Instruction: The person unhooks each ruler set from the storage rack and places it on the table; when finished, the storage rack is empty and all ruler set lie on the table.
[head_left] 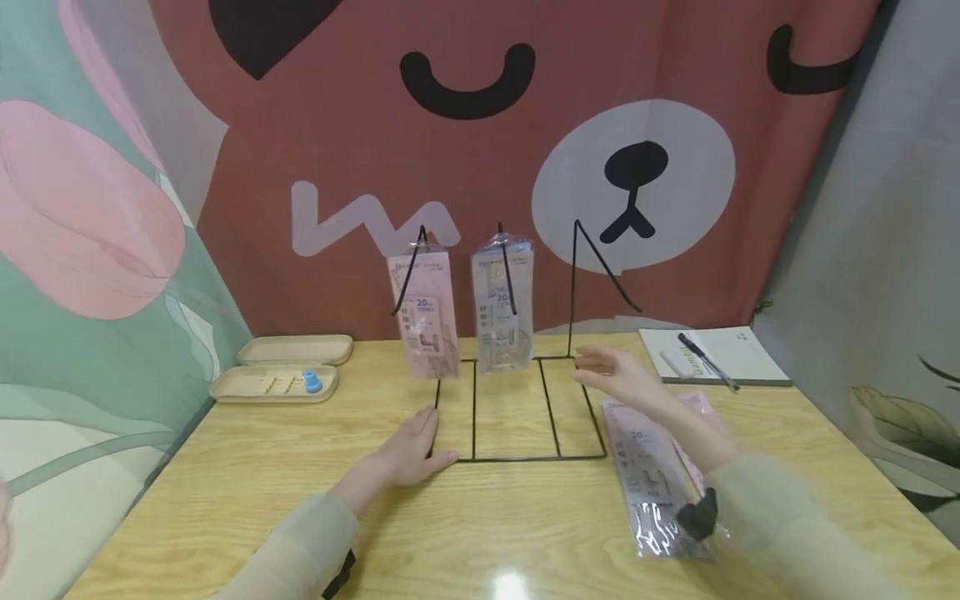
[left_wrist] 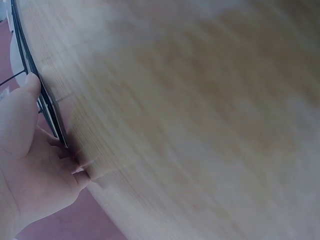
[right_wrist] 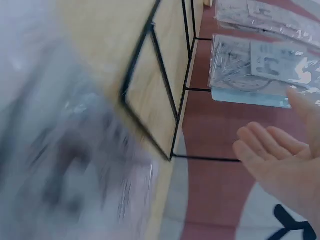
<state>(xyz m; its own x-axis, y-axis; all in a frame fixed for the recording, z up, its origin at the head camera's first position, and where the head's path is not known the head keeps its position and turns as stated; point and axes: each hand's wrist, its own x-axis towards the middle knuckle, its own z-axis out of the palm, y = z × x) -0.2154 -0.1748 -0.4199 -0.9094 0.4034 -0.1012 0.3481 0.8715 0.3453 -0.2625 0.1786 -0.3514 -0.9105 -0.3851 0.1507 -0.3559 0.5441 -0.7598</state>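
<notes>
A black wire rack (head_left: 517,459) stands on the table, with three upright hooks. My left hand (head_left: 408,446) rests over its front left corner, the thumb along the front bar and the fingers by the side bar. Pink packets (head_left: 424,317) in clear film hang on the left hook, bluish-grey packets (head_left: 502,308) on the middle one. Nothing hangs from the right hook (head_left: 600,258). My right hand (head_left: 618,379) is raised beside that hook's upright with its fingers extended and nothing in it; the right wrist view shows the palm (right_wrist: 285,165) beside the rack.
More flat packets (head_left: 652,467) lie on the table under my right forearm. Behind them, a notebook (head_left: 738,354) carries a black pen (head_left: 705,360) and a white eraser-like block (head_left: 677,362). An opened beige case (head_left: 273,396) at the back left contains a small blue piece (head_left: 312,382).
</notes>
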